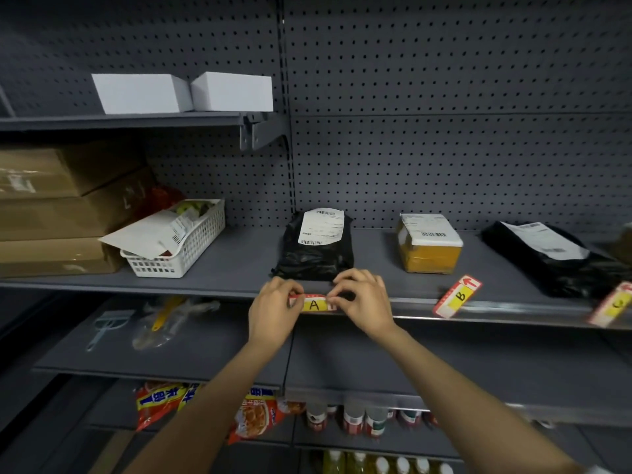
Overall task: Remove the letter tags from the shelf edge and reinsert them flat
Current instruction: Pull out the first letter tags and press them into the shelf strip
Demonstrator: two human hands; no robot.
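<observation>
The yellow and red tag marked A point(314, 304) lies level along the shelf edge point(496, 311). My left hand point(273, 311) pinches its left end and my right hand point(364, 302) pinches its right end. Further right, the tag marked B point(457, 296) sticks out of the shelf edge at a slant, its red arrow pointing up. A third tag point(614, 304), its letter blurred, also sits tilted at the far right.
On the shelf behind the tags lie a black parcel point(316, 254), a yellow parcel point(429, 244) and another black parcel point(547, 258). A white basket point(184, 248) and cardboard boxes point(58, 206) stand at left. Lower shelves hold snack bags point(254, 415) and bottles point(362, 419).
</observation>
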